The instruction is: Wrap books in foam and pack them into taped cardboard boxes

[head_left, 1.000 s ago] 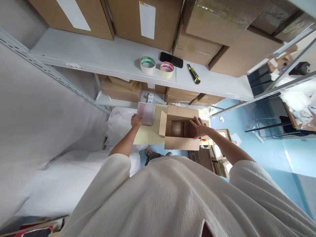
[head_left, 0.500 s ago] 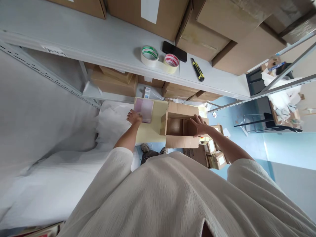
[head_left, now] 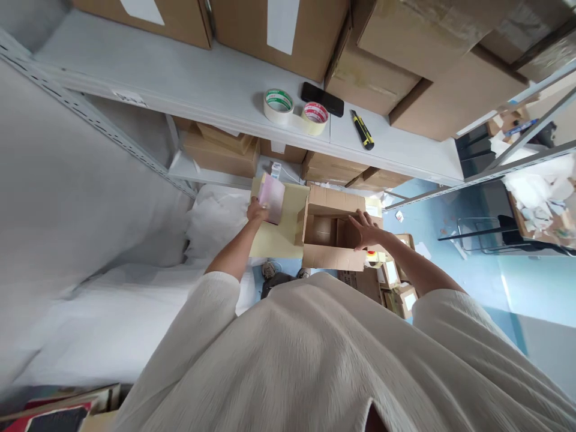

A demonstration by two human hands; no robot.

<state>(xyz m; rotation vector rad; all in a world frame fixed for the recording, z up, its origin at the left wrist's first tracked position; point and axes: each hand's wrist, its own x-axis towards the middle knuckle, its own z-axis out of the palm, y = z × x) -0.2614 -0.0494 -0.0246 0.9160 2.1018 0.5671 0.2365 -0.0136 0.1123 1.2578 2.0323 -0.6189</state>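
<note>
A flat, rectangular pink-lilac item point(head_left: 272, 197), like a book or slim pack, tilts up off the pale yellow tabletop point(head_left: 288, 237). Gripping its left edge is my left hand point(head_left: 257, 210), fingers closed on it. To its right stands an open cardboard box point(head_left: 333, 258) with its long flaps folded outward; the inside shows bare brown walls and floor. Over the box's right end lies my right hand point(head_left: 368, 232), fingers spread across the opening and holding that end wall. Part of the right flap is hidden under the hand.
Above the table runs a grey shelf point(head_left: 202, 90) with large cartons point(head_left: 252, 30), two tape rolls point(head_left: 279, 106), a black phone point(head_left: 322, 99) and a yellow-black utility knife point(head_left: 362, 130). White wrapping material point(head_left: 220, 216) lies left. Small boxes point(head_left: 400, 288) stand on the floor, right.
My left hand has taken hold of the pink-lilac item and tipped its left side up from the tabletop. My right hand stays on the box. The view has shifted slightly.
</note>
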